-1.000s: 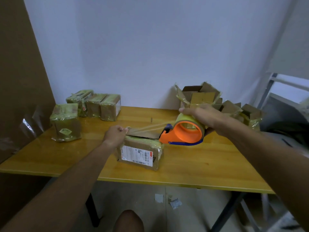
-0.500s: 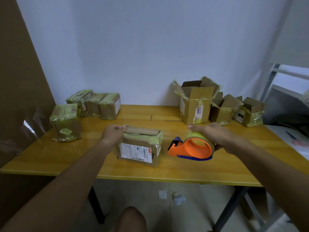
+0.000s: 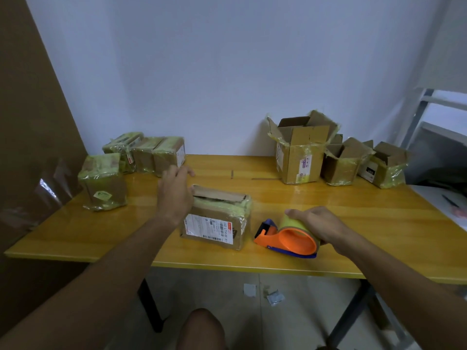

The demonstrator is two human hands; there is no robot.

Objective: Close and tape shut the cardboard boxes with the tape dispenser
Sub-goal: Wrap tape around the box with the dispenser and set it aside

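From the head camera we see a closed brown cardboard box with a white shipping label and yellowish tape (image 3: 217, 219) lying on the glossy yellow wooden tabletop (image 3: 353, 223), near its front edge. Our left hand (image 3: 174, 193) rests against the left end of this box, fingers relaxed and stretched past its far corner, gripping nothing. Just right of the box lies the orange tape dispenser with a blue trim and a yellow-green tape roll (image 3: 290, 238); our right hand (image 3: 318, 224) lies over the roll, fingers curved round it. Behind and left of the box stand four taped-up small brown parcels (image 3: 141, 157). Behind and right of it, against the white wall, three open brown cardboard boxes with raised flaps (image 3: 336, 157) stand in a row.
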